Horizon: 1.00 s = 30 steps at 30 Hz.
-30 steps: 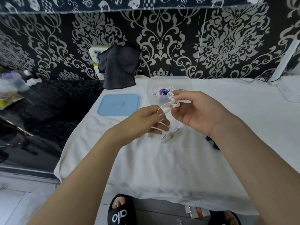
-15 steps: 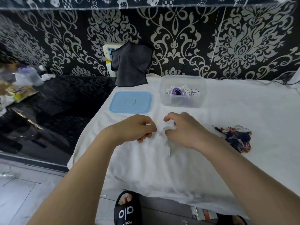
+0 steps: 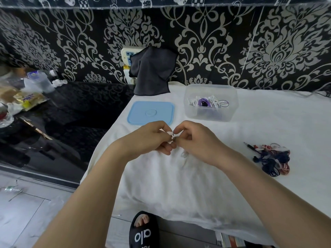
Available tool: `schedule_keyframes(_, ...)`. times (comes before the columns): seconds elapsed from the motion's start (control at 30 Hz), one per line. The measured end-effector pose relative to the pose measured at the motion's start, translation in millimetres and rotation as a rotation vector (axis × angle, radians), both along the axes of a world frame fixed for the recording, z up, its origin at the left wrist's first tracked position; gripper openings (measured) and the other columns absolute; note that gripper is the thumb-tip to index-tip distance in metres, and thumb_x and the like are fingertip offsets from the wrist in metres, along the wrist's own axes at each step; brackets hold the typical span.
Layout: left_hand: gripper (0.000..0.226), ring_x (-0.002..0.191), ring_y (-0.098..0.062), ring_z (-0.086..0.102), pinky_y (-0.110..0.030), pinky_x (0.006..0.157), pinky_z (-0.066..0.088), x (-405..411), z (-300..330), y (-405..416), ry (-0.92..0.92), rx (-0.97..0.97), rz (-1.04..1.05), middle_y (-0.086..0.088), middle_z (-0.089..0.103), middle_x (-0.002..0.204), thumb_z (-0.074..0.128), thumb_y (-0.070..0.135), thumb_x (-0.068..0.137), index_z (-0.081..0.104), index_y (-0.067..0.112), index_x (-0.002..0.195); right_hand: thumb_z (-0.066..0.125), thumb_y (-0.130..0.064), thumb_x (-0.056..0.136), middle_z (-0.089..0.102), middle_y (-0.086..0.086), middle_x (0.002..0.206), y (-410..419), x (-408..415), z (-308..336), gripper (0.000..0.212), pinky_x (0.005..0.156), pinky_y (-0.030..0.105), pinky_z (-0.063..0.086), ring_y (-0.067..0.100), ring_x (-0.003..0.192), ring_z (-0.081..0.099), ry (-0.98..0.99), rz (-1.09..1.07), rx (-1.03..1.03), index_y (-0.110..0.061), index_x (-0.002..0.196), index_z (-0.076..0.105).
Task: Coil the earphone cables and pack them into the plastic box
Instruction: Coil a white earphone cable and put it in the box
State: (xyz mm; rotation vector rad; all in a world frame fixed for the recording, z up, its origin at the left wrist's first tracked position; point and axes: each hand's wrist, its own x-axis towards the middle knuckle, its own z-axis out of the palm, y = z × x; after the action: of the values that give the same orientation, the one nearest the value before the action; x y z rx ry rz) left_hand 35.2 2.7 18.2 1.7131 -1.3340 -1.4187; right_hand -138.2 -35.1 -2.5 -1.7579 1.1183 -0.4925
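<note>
Table edge: the white cloth-covered table (image 3: 197, 185) drops off at its left edge beside the black patterned counter (image 3: 77, 108); its near edge hangs above a black slipper (image 3: 144, 231).
Open room: bare cloth is seen between the hands and the tangled dark blue and red earphone cables (image 3: 274, 158), which lie well apart to the right.
Plastic box: the clear plastic box (image 3: 211, 113) stands lidless behind the hands, coiled white and purple cables inside; the light blue plastic lid (image 3: 151, 112) lies flat to its left.
Hard to make out: the white earphone cable (image 3: 171, 135) is largely hidden between the hands; a faint length below them blends into the cloth.
Left hand (image 3: 152, 138): fingers are curled, pinching the cable.
Right hand (image 3: 195, 140): fingers are curled, gripping the same cable, fingertips nearly touching the left's.
</note>
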Motion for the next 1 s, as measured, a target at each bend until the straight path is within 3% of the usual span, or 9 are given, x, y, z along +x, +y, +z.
schedule_keyframes(0.07, 0.008, 0.072, -0.019, 0.069, -0.033, 0.082, 0.062, 1.3, 0.9, 0.2, 0.021, 0.002, 0.002, -0.017, 0.076, 0.092, 0.054, 0.008, 0.102, 0.061, 0.003, 0.100, 0.064, -0.020, 0.091, 0.073, -0.008, 0.072, -2.2, 2.1, -0.2, 0.005, 0.072, 0.034, 0.054, 0.014, 0.072, 0.068, -0.021, -0.018, -0.006, -0.023, 0.095, 0.065)
schedule_keyframes(0.23, 0.021, 0.074, -0.024, 0.066, -0.039, 0.085, 0.062, 12.5, -0.4, -5.4, 0.039, 0.001, 0.123, -0.026, 0.073, 0.104, 0.044, 0.000, 0.100, 0.060, -0.002, 0.113, 0.056, -0.008, 0.090, 0.074, 0.004, 0.070, -7.8, 6.0, 3.4, 0.018, 0.077, 0.043, 0.057, 0.024, 0.075, 0.073, -0.148, -0.109, 0.094, -0.016, 0.091, 0.072)
schedule_keyframes(0.4, 0.030, 0.068, -0.019, 0.058, -0.028, 0.062, 0.055, 32.6, -16.3, -9.4, -0.396, -0.079, 0.213, -0.006, 0.068, 0.094, 0.036, -0.001, 0.095, 0.062, 0.010, 0.104, 0.055, -0.001, 0.090, 0.070, 0.004, 0.077, -13.8, 8.1, 3.7, 0.018, 0.048, 0.024, 0.040, 0.014, 0.051, 0.050, -0.199, -0.176, 0.232, -0.009, 0.096, 0.070)
schedule_keyframes(0.5, 0.020, 0.070, -0.022, 0.058, -0.032, 0.066, 0.054, 37.3, -26.3, -9.4, -0.521, -0.086, 0.158, 0.001, 0.063, 0.093, 0.047, 0.005, 0.096, 0.062, 0.015, 0.104, 0.059, -0.006, 0.091, 0.075, 0.002, 0.079, -16.8, 9.2, 3.7, 0.014, 0.051, 0.025, 0.036, 0.010, 0.046, 0.044, -0.194, -0.186, 0.280, -0.013, 0.095, 0.070)
schedule_keyframes(0.67, 0.017, 0.063, -0.014, 0.052, -0.012, 0.044, 0.041, 38.2, -36.0, -12.6, -0.570, -0.120, 0.125, 0.006, 0.059, 0.088, 0.058, 0.009, 0.093, 0.065, 0.020, 0.104, 0.068, -0.011, 0.088, 0.078, 0.004, 0.082, -20.2, 8.7, 4.3, 0.010, 0.051, 0.023, 0.038, 0.013, 0.056, 0.044, -0.221, -0.149, 0.339, -0.013, 0.097, 0.073)
schedule_keyframes(0.8, 0.012, 0.065, -0.011, 0.054, -0.015, 0.049, 0.042, 34.8, -44.8, -16.0, -0.571, -0.119, 0.086, 0.003, 0.063, 0.092, 0.069, 0.013, 0.088, 0.067, 0.020, 0.098, 0.074, -0.010, 0.084, 0.073, -0.004, 0.069, -21.5, 7.7, 3.4, 0.013, 0.053, 0.025, 0.037, 0.005, 0.047, 0.048, -0.210, -0.104, 0.312, -0.012, 0.097, 0.074)
schedule_keyframes(0.9, 0.010, 0.069, -0.009, 0.055, -0.019, 0.057, 0.043, 31.9, -50.6, -18.5, -0.592, -0.132, 0.077, 0.003, 0.064, 0.092, 0.071, 0.014, 0.085, 0.067, 0.021, 0.091, 0.070, -0.014, 0.089, 0.078, 0.004, 0.084, -22.5, 6.9, 4.2, 0.011, 0.052, 0.023, 0.036, 0.005, 0.044, 0.044, -0.229, -0.109, 0.301, -0.007, 0.097, 0.073)
schedule_keyframes(1.0, 0.010, 0.070, -0.013, 0.056, -0.023, 0.060, 0.046, 31.3, -53.3, -20.5, -0.608, -0.161, 0.079, 0.004, 0.066, 0.087, 0.069, 0.013, 0.083, 0.064, 0.021, 0.081, 0.067, -0.015, 0.092, 0.078, 0.005, 0.087, -22.4, 6.0, 7.0, 0.011, 0.045, 0.020, 0.033, 0.006, 0.044, 0.041, -0.230, -0.112, 0.310, -0.008, 0.095, 0.074)
